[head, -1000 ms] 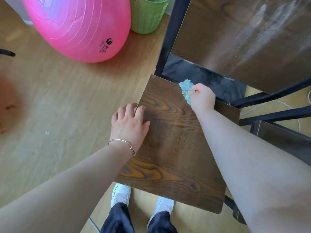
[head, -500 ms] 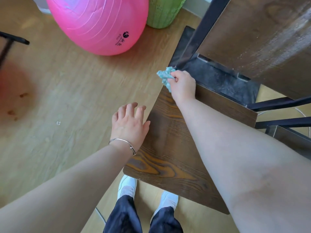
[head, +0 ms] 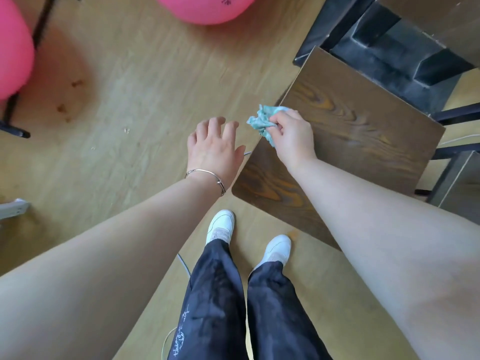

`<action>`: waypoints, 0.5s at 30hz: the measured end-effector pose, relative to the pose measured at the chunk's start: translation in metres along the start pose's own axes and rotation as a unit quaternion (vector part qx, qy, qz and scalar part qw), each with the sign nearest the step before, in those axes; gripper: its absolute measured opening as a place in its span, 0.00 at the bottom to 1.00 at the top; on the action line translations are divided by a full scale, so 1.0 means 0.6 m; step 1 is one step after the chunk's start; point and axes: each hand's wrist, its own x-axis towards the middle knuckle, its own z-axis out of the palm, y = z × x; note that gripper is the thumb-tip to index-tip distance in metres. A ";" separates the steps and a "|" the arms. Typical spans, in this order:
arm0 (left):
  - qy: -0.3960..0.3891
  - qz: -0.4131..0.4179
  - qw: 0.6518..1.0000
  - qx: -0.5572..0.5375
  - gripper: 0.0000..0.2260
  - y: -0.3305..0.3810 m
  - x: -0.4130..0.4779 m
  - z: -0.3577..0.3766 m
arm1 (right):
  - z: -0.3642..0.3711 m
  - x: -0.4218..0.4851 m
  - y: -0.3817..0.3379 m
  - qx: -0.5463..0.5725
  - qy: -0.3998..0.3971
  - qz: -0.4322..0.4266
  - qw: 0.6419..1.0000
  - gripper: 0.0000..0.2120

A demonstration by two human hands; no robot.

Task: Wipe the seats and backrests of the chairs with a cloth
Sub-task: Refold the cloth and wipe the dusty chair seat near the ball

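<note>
Teal cloth (head: 262,122) sits bunched at the chair seat's (head: 350,141) 9 o'clock edge, gripped in the curled fingers of the right hand (head: 292,136). Left hand (head: 214,149) is at 9 o'clock of the cloth, fingers loosely spread, holding nothing, over the floor (head: 124,87). Pink ball (head: 205,9) at 12 o'clock.

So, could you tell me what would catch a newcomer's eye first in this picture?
Probably the pink ball at the top, bright against the pale floor. Next, the teal cloth bunched in the right hand at the left edge of the dark seat, with the left hand open beside it.
</note>
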 end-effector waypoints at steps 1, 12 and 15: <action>-0.002 -0.004 1.000 0.000 0.22 -0.006 -0.012 0.003 | 0.008 -0.022 -0.004 0.000 -0.007 -0.010 1.000 0.04; -0.015 -0.029 0.999 -0.002 0.22 -0.038 -0.118 0.031 | 0.051 -0.175 -0.025 0.010 -0.070 -0.045 0.996 0.06; -0.021 -0.022 1.000 -0.004 0.22 -0.027 -0.129 0.035 | 0.056 -0.209 -0.022 0.028 -0.081 -0.047 0.995 0.08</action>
